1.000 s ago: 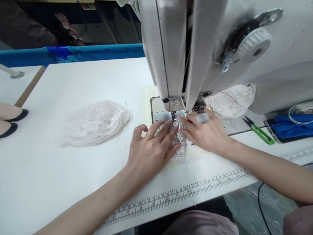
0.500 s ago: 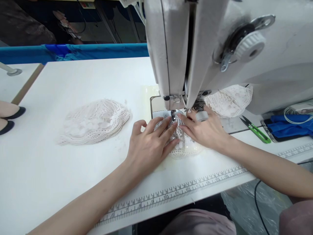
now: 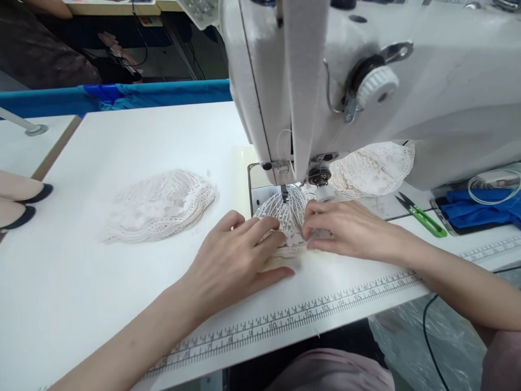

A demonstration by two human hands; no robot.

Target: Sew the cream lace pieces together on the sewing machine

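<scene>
A white lace piece (image 3: pixel 290 217) lies under the presser foot (image 3: pixel 284 193) of the sewing machine (image 3: pixel 280 98), its scalloped edge toward me. My left hand (image 3: pixel 240 260) rests on its left side, fingers bent down onto the lace and thumb stretched apart. At the right edge, my right hand (image 3: pixel 350 228) pinches the lace between thumb and fingers; the exact fingertip contact is partly hidden. Left of the machine is a stack of lace pieces (image 3: pixel 163 203). More lace (image 3: pixel 372 169) lies behind my right hand, partly covered by the machine head.
Green-handled thread snips (image 3: pixel 423 215) lie at the right, beside a phone (image 3: pixel 456 230) with blue cloth (image 3: pixel 480 207) on it. A printed ruler (image 3: pixel 291 323) runs along the table's front edge. Black-tipped beige objects (image 3: pixel 20 201) are at far left. Another person's sleeve (image 3: pixel 40 46) shows behind.
Both hands have drawn back from the presser foot toward me, exposing more lace. My right hand has gone from lying spread to pinching the right edge. The view has shifted slightly.
</scene>
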